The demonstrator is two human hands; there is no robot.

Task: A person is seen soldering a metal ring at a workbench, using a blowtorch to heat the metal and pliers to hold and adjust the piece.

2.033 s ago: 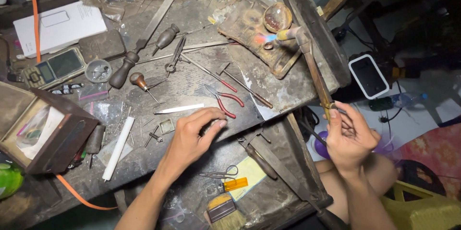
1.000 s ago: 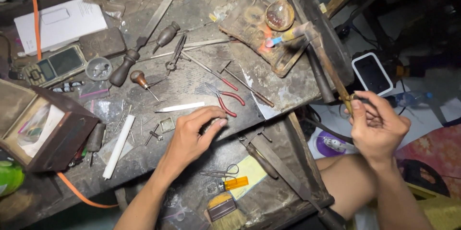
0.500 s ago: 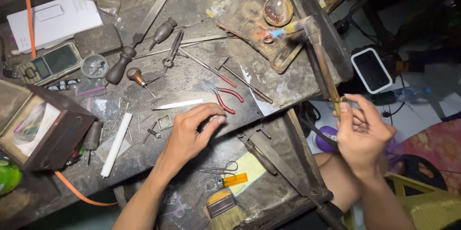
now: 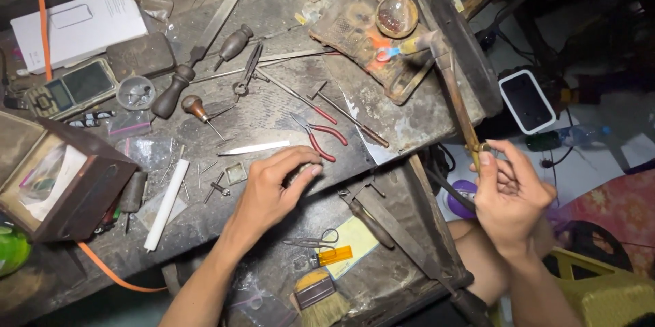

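A: What is the right hand (image 4: pixel 512 194) doing?

B: It is holding the thin brass torch (image 4: pixel 454 91) near its low end, fingers pinching the little knob; the torch tip is pointing at the burnt block (image 4: pixel 361 40) on the far right of the bench, and a small flame is glowing there.

A: Has it moved?

B: Yes; a moment ago the right hand was wandering around off the bench; now it is sitting closer to the bench edge, and the flame is looking steadier, so the heating seems to be going on.

A: And the left hand (image 4: pixel 273 190)?

B: It is staying flat in the middle of the bench (image 4: pixel 286 105), fingers curled over something small; I cannot tell what; red pliers (image 4: pixel 321 137) are lying just beside it.
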